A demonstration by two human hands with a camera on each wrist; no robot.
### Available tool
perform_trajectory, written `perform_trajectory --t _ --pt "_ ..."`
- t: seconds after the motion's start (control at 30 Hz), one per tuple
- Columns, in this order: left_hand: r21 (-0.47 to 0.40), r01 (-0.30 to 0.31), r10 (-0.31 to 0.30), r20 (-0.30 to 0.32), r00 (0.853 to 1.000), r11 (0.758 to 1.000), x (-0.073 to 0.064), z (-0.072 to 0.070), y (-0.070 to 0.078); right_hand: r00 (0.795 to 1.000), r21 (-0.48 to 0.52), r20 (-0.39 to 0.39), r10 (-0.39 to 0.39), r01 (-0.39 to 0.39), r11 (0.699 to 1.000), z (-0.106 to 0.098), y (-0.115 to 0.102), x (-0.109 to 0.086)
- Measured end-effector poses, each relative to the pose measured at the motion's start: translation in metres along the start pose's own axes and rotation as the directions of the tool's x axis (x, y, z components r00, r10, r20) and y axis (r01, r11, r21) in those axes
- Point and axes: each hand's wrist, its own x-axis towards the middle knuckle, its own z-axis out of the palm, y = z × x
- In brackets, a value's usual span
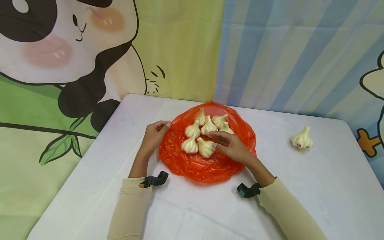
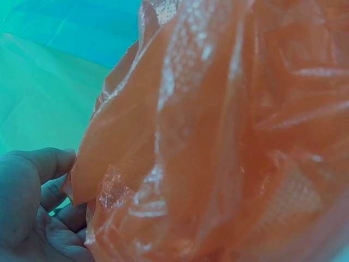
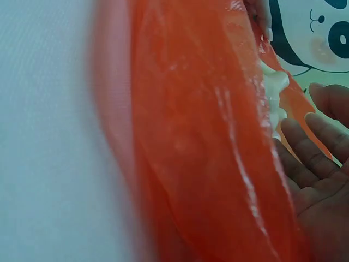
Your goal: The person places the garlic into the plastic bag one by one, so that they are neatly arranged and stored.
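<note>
An orange-red plastic bag (image 1: 204, 170) lies spread wide on the table, its rim turned up around several cream garlic bulbs (image 1: 189, 145). My left hand (image 1: 154, 136) is at the bag's left edge, pinching the thin plastic between thumb and fingers, as the left wrist view also shows with the bag wall (image 2: 207, 136) filling most of it. Over the bag's right half reaches my right hand (image 1: 232, 146), fingers loosely extended above the bulbs and holding nothing. In the right wrist view its fingers (image 3: 308, 147) stand near the bulbs, partly hidden behind the bag's side.
A single garlic bulb (image 1: 301, 138) with purplish marks sits apart on the white table (image 1: 330, 186), to the right of the bag. Behind the table's far edge hangs a printed cloth (image 1: 180, 50) with a panda and stripes.
</note>
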Motion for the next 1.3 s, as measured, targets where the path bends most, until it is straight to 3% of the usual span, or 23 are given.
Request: perform_trajectory --t 0.37,0.83,1.0,1.3 --pt "0.012 0.021 -0.021 0.002 1.000 1.000 0.000 0.001 -0.001 0.993 -0.078 -0.116 0.002 -0.011 0.997 -0.016 -0.015 -0.016" --pt "0.023 0.023 -0.023 0.004 1.000 0.999 0.000 0.003 0.000 0.965 -0.087 -0.242 -0.105 0.087 0.992 -0.052 -0.021 -0.045" --pt "0.013 0.026 -0.026 0.007 1.000 1.000 -0.001 0.003 0.002 0.945 -0.125 -0.299 -0.132 0.098 0.987 -0.067 -0.020 -0.058" --pt "0.027 0.037 -0.037 0.005 0.999 0.999 -0.001 0.003 0.001 0.890 -0.188 -0.433 -0.141 0.064 0.980 -0.092 -0.019 -0.086"
